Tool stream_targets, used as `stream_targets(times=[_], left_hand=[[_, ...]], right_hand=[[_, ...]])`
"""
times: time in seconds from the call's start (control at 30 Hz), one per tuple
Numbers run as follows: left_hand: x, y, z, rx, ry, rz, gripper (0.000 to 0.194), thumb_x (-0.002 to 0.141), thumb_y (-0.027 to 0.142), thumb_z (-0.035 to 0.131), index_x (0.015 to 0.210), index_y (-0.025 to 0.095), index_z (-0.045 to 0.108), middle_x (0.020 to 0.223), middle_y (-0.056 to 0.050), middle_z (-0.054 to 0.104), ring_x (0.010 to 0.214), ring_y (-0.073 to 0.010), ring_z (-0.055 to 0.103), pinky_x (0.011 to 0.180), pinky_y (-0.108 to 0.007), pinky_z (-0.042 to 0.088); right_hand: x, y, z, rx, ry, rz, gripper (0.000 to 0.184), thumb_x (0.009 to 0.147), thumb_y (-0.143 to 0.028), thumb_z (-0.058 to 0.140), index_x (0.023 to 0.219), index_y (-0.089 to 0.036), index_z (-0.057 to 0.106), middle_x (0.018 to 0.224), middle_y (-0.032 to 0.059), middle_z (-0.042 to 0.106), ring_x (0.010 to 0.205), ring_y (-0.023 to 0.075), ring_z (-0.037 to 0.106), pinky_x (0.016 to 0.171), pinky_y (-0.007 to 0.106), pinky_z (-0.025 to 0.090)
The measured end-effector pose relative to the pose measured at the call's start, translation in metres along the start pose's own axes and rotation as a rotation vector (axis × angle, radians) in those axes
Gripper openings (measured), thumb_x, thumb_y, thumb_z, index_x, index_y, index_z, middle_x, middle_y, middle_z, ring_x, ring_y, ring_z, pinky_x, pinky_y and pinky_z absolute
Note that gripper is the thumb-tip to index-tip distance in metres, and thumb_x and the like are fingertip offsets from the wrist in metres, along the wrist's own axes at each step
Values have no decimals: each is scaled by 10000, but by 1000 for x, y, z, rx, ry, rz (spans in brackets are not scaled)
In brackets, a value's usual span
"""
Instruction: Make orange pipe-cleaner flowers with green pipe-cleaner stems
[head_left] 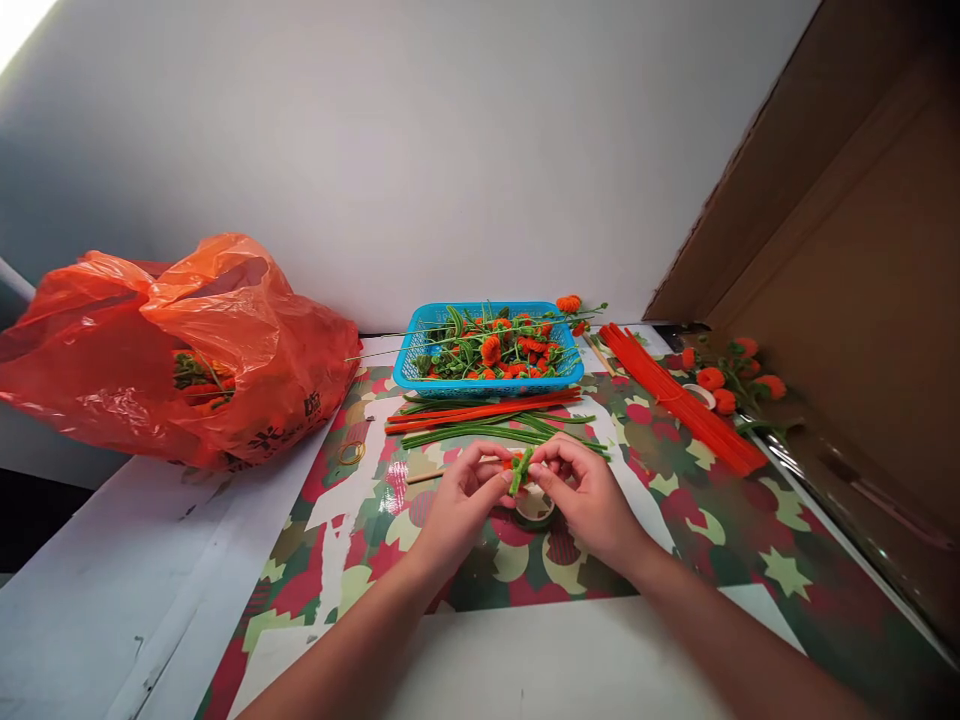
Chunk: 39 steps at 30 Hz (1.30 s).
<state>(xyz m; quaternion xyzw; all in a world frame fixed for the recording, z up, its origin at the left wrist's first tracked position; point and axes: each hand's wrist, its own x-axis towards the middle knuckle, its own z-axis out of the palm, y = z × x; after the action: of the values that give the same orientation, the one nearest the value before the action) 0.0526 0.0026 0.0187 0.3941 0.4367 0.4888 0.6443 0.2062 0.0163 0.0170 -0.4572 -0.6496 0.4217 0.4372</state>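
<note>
Between my two hands is a small piece of green pipe cleaner, bent into a short shape, with a bit of orange behind it. My left hand pinches it from the left, thumb and fingers closed. From the right, my right hand grips it with thumb and forefinger. A thin wooden stick shows to the left of my left hand; its other end is hidden. Below the fingers lies a roll of green tape. Loose green pipe cleaners and orange pipe cleaners lie just beyond my hands.
A blue basket holds orange and green pipe-cleaner flowers. On the left stands a red plastic bag. To the right are an orange pipe-cleaner bundle, finished orange flowers and a cardboard wall. A gold ring lies left.
</note>
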Motion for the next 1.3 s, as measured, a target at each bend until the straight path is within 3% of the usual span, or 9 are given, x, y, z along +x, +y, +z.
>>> stream_targets(times=[0.13, 0.33, 0.5, 0.7, 0.83, 0.93, 1.03, 1.17, 1.3], left_hand=[[1, -4, 0, -114, 63, -26, 297, 651, 301, 790, 756, 170, 544, 728, 35, 576, 620, -67, 559, 555, -159, 484], [-1, -8, 2, -206, 85, -61, 362, 682, 274, 776, 966, 214, 559, 770, 20, 649, 692, -88, 606, 664, -192, 518], [-1, -8, 1, -108, 65, -25, 326, 702, 302, 751, 995, 208, 646, 884, -21, 674, 841, -134, 625, 690, -201, 526], [-3, -4, 0, -1, 112, 44, 207, 720, 335, 728, 861, 187, 691, 867, -32, 679, 704, -121, 617, 579, -198, 522], [-5, -2, -2, 124, 111, 77, 195, 716, 320, 734, 851, 179, 727, 946, -68, 711, 860, -194, 658, 685, -266, 563], [-5, -3, -3, 203, 97, 176, 123, 740, 278, 712, 807, 178, 732, 933, -79, 727, 924, -216, 663, 786, -302, 557], [-7, -4, -4, 377, 90, 335, 82, 790, 239, 655, 804, 203, 727, 925, -78, 727, 916, -218, 667, 762, -306, 558], [-8, -7, -10, 633, 24, 603, 169, 827, 170, 590, 861, 247, 736, 1009, -71, 727, 942, -210, 669, 824, -323, 535], [-7, -8, -15, 720, -67, 699, 223, 841, 149, 557, 908, 255, 741, 1094, -73, 708, 992, -207, 659, 890, -331, 509]], right_hand=[[-4, -1, 1, -160, 78, -162, 33, 812, -173, 571, 808, -201, 586, 777, 3, 539, 705, 143, 500, 617, 257, 405], [-11, 0, 5, -360, 190, -357, 96, 803, -142, 591, 865, -215, 588, 826, 33, 596, 808, 189, 565, 700, 314, 421], [-10, 5, 6, -407, 192, -373, 89, 852, -154, 560, 819, -222, 607, 756, 27, 611, 747, 181, 570, 676, 323, 399], [-11, 6, 4, -464, 165, -419, 109, 878, -134, 535, 806, -202, 580, 755, 22, 607, 755, 168, 559, 695, 319, 362], [-10, 3, 1, -580, 61, -474, 149, 901, -134, 488, 797, -197, 573, 766, 24, 612, 770, 173, 555, 715, 333, 325], [-7, 2, 0, -532, -20, -399, 146, 892, -129, 489, 781, -192, 561, 784, 24, 613, 786, 174, 550, 730, 332, 327], [-5, 0, -2, -340, -89, -232, 136, 872, -136, 507, 758, -196, 553, 776, 12, 578, 734, 154, 534, 692, 300, 366], [-1, -4, -4, -96, -171, -14, 194, 864, -203, 520, 670, -194, 517, 723, -4, 512, 637, 130, 486, 570, 249, 382], [0, -10, -7, 4, -244, 95, 253, 866, -301, 540, 640, -188, 527, 688, -4, 521, 626, 132, 482, 551, 245, 396]])
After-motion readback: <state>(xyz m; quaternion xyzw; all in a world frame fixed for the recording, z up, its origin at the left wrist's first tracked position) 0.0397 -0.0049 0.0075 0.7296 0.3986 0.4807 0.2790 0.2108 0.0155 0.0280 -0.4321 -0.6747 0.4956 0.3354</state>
